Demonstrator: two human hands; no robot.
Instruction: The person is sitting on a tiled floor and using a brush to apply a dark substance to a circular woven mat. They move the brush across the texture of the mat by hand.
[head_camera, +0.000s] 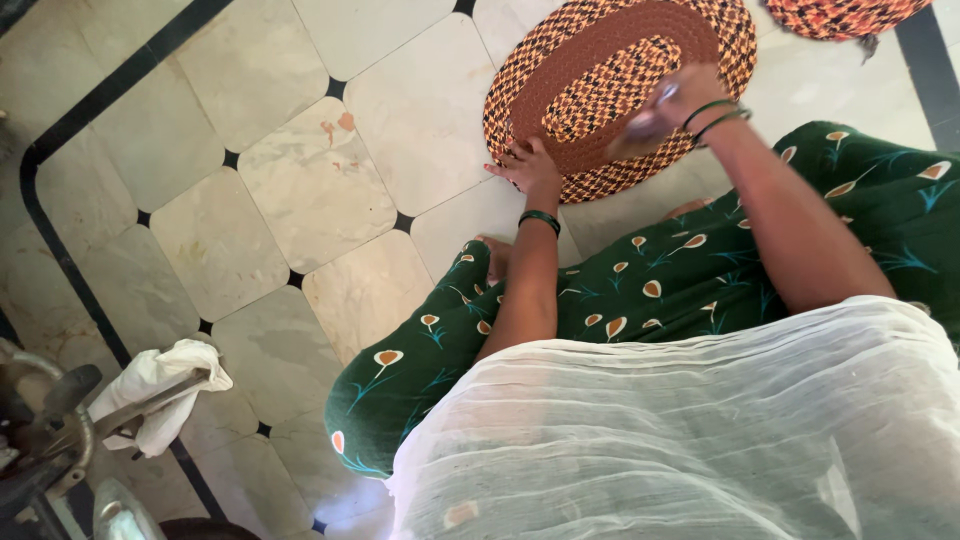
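White scarf (700, 430) nearest; left hand (528, 165) flat on mat (600, 60) edge, right hand's (670, 100) grip blurred.

Home floor: marble tiles (310, 185) with black inlay, braided oval mat (600, 70).

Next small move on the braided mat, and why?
Probably keep the left hand pressed on the oval braided mat near its edge while the right hand works along the outer braid. The left hand's fingers rest on the rim; the right hand is blurred, and what it holds cannot be told.
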